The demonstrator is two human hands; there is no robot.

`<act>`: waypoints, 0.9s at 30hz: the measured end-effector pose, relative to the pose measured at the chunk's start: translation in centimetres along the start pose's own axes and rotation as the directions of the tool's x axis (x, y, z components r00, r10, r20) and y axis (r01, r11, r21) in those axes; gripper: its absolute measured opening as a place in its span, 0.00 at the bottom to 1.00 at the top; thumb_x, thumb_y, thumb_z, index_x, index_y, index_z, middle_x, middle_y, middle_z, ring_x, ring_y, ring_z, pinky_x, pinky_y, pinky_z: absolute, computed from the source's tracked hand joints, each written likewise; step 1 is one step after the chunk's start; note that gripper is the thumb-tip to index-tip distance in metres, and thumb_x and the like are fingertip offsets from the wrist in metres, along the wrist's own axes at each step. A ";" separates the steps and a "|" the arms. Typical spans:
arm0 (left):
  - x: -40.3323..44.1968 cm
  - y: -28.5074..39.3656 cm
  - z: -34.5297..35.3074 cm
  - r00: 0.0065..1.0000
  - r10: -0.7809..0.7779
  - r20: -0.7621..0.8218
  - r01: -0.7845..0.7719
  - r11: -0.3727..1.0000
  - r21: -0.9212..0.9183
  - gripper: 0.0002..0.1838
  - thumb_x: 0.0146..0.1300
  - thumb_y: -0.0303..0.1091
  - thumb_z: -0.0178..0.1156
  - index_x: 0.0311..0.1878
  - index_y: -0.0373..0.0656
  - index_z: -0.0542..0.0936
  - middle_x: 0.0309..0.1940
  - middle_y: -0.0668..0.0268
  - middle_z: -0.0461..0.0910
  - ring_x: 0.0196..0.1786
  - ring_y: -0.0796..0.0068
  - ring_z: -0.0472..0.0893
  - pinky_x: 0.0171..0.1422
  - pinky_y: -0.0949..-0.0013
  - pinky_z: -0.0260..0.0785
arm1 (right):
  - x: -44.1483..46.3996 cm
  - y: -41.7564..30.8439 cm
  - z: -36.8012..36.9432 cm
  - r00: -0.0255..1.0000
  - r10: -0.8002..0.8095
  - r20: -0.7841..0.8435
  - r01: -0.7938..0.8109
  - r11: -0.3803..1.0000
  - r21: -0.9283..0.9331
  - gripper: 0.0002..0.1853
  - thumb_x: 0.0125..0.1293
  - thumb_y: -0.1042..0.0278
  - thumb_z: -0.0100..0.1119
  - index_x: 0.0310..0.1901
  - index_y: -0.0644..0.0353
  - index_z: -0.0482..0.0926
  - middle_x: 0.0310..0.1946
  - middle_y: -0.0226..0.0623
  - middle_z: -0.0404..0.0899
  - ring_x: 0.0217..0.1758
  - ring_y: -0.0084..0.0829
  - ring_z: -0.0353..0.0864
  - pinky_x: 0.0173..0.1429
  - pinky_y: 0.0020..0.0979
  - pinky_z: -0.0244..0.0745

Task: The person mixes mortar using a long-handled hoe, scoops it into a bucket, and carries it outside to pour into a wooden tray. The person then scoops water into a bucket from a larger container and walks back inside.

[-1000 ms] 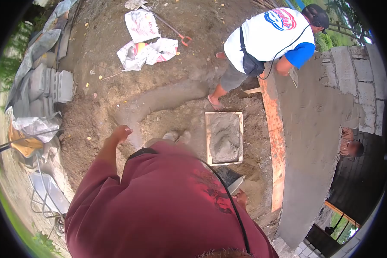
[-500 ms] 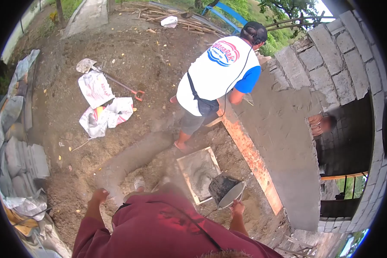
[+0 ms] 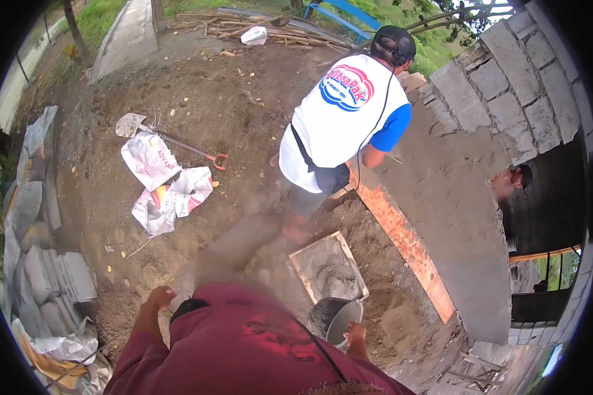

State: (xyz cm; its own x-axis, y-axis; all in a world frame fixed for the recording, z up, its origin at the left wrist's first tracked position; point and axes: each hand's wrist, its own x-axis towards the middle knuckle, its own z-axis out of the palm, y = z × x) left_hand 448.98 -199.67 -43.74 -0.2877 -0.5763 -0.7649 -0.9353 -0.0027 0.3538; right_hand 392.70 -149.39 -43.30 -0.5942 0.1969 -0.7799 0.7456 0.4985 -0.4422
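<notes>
My right hand is closed on a dark bucket at its near rim or handle; exactly where is too small to tell. The bucket is close to my body, beside the near end of a wood-framed mixing tray. Wet grey mortar lies in the tray. My left hand hangs out to the side over the dirt, holding nothing, its fingers loosely apart.
A co-worker in a white shirt bends at a freshly plastered wall edged by a long board. Another person shows in the wall opening. A shovel and cement sacks lie on the ground.
The bucket has come from over the tray's near corner back toward my body and tipped less. My right hand has moved with it. The view has shifted slightly.
</notes>
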 end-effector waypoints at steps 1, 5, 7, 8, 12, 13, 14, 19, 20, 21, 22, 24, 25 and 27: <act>0.5 -0.4 -0.8 0.998 -0.056 0.041 0.056 0.998 -0.012 0.23 0.64 0.53 0.58 0.48 0.42 0.84 0.45 0.55 0.85 0.52 0.52 0.82 0.56 0.57 0.73 | -0.8 0.2 0.8 0.999 0.013 -0.035 -0.013 1.000 -0.008 0.10 0.67 0.65 0.61 0.31 0.54 0.70 0.16 0.27 0.61 0.14 0.24 0.58 0.20 0.32 0.58; 7.6 -5.3 -4.8 0.974 -0.005 0.228 -0.047 0.973 0.225 0.24 0.64 0.55 0.59 0.51 0.45 0.85 0.48 0.53 0.84 0.55 0.51 0.81 0.61 0.56 0.71 | -3.4 2.4 2.2 0.967 -0.020 -0.254 0.038 0.997 0.064 0.05 0.63 0.69 0.62 0.32 0.57 0.75 0.19 0.30 0.67 0.15 0.26 0.63 0.19 0.32 0.59; 12.0 -5.4 -9.5 0.956 -0.084 0.281 0.004 0.962 0.272 0.23 0.64 0.55 0.59 0.50 0.46 0.85 0.48 0.52 0.84 0.55 0.52 0.81 0.59 0.56 0.72 | -4.4 4.2 3.3 0.926 -0.078 -0.370 0.117 0.990 0.085 0.08 0.65 0.67 0.60 0.30 0.56 0.73 0.17 0.30 0.64 0.13 0.27 0.61 0.18 0.32 0.57; 15.1 -5.7 -12.1 0.961 0.021 0.277 -0.138 0.902 0.409 0.22 0.64 0.54 0.59 0.48 0.45 0.86 0.44 0.53 0.85 0.51 0.54 0.83 0.56 0.57 0.73 | -5.0 5.8 4.0 0.891 -0.123 -0.436 0.201 0.970 0.138 0.09 0.65 0.67 0.59 0.30 0.55 0.71 0.15 0.30 0.62 0.12 0.27 0.60 0.17 0.32 0.56; 23.8 -2.1 -25.6 0.973 0.218 0.077 -0.230 0.944 0.237 0.21 0.64 0.52 0.60 0.38 0.40 0.84 0.27 0.55 0.84 0.35 0.56 0.85 0.47 0.55 0.74 | -14.6 9.0 6.7 0.814 -0.037 -0.580 0.236 0.933 0.271 0.08 0.64 0.64 0.61 0.39 0.57 0.75 0.19 0.33 0.67 0.15 0.31 0.64 0.21 0.36 0.63; 24.6 0.0 -29.1 0.963 0.267 -0.036 -0.259 0.953 0.159 0.19 0.63 0.49 0.60 0.39 0.41 0.84 0.29 0.54 0.84 0.36 0.56 0.85 0.47 0.56 0.74 | -17.1 8.5 7.7 0.804 0.011 -0.594 0.215 0.926 0.309 0.12 0.63 0.64 0.62 0.45 0.59 0.78 0.23 0.35 0.71 0.18 0.33 0.67 0.23 0.38 0.67; 28.6 -2.0 -30.7 0.734 0.658 -0.167 -0.611 0.748 0.260 0.16 0.63 0.47 0.61 0.40 0.42 0.84 0.32 0.55 0.85 0.38 0.56 0.84 0.47 0.56 0.74 | -19.2 7.6 8.6 0.806 0.087 -0.585 0.186 0.902 0.390 0.11 0.64 0.62 0.61 0.43 0.59 0.77 0.20 0.34 0.69 0.17 0.33 0.66 0.23 0.38 0.66; 27.2 5.0 -39.6 0.909 0.363 -0.204 -0.412 0.858 -0.308 0.13 0.66 0.41 0.57 0.40 0.43 0.83 0.34 0.58 0.85 0.40 0.55 0.84 0.45 0.58 0.73 | -26.2 3.0 12.2 0.743 0.415 -0.526 0.017 0.774 0.633 0.13 0.70 0.58 0.53 0.33 0.56 0.69 0.13 0.30 0.55 0.13 0.30 0.55 0.21 0.38 0.60; 29.2 2.7 -38.7 0.924 0.327 -0.197 -0.365 0.909 -0.203 0.14 0.66 0.44 0.56 0.40 0.44 0.84 0.37 0.57 0.85 0.42 0.55 0.83 0.48 0.57 0.73 | -26.6 2.6 12.6 0.791 0.400 -0.463 -0.020 0.773 0.634 0.16 0.70 0.55 0.52 0.29 0.53 0.62 0.12 0.30 0.54 0.13 0.30 0.54 0.23 0.38 0.63; 30.8 0.2 -37.1 0.912 0.369 -0.178 -0.387 0.918 -0.084 0.15 0.66 0.45 0.57 0.41 0.44 0.84 0.38 0.57 0.85 0.43 0.55 0.83 0.49 0.56 0.73 | -27.3 1.8 13.4 0.790 0.416 -0.451 -0.027 0.759 0.651 0.16 0.70 0.55 0.52 0.29 0.53 0.62 0.12 0.30 0.54 0.13 0.30 0.55 0.24 0.38 0.64; 32.1 -2.4 -34.9 0.898 0.411 -0.154 -0.410 0.911 0.037 0.16 0.65 0.46 0.57 0.41 0.44 0.84 0.39 0.56 0.85 0.45 0.55 0.83 0.50 0.55 0.73 | -28.1 0.8 14.4 0.788 0.431 -0.438 -0.033 0.741 0.670 0.16 0.70 0.55 0.53 0.29 0.52 0.62 0.12 0.30 0.54 0.14 0.30 0.55 0.24 0.38 0.65; 32.5 -6.7 -30.3 0.912 0.399 -0.095 -0.383 0.911 0.149 0.19 0.65 0.49 0.56 0.41 0.41 0.84 0.38 0.52 0.84 0.45 0.51 0.83 0.51 0.53 0.72 | -28.4 1.0 15.1 0.808 0.425 -0.409 -0.019 0.712 0.702 0.16 0.69 0.55 0.53 0.28 0.51 0.62 0.12 0.29 0.54 0.14 0.30 0.56 0.25 0.38 0.67; 31.8 -8.6 -28.2 0.937 0.345 -0.064 -0.333 0.932 0.141 0.22 0.65 0.50 0.56 0.40 0.37 0.83 0.36 0.50 0.84 0.44 0.48 0.83 0.50 0.52 0.72 | -27.6 2.9 14.1 0.828 0.400 -0.393 -0.001 0.702 0.713 0.15 0.69 0.55 0.53 0.28 0.51 0.63 0.12 0.28 0.54 0.15 0.29 0.56 0.26 0.38 0.67; 29.6 -10.9 -26.4 0.907 0.365 0.212 -0.403 0.897 0.180 0.22 0.64 0.52 0.56 0.40 0.39 0.84 0.39 0.49 0.84 0.48 0.47 0.82 0.53 0.52 0.72 | -27.9 3.7 13.9 0.827 0.401 -0.395 0.009 0.691 0.722 0.15 0.69 0.55 0.53 0.28 0.49 0.63 0.12 0.26 0.54 0.15 0.28 0.56 0.26 0.37 0.68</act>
State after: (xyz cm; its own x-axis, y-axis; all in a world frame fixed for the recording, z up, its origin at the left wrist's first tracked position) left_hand 456.13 -238.26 -56.05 -0.6456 -0.3504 -0.6785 -0.7604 0.3769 0.5289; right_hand 416.20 -164.72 -29.37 -0.3114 0.6958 -0.6473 0.7279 -0.2632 -0.6332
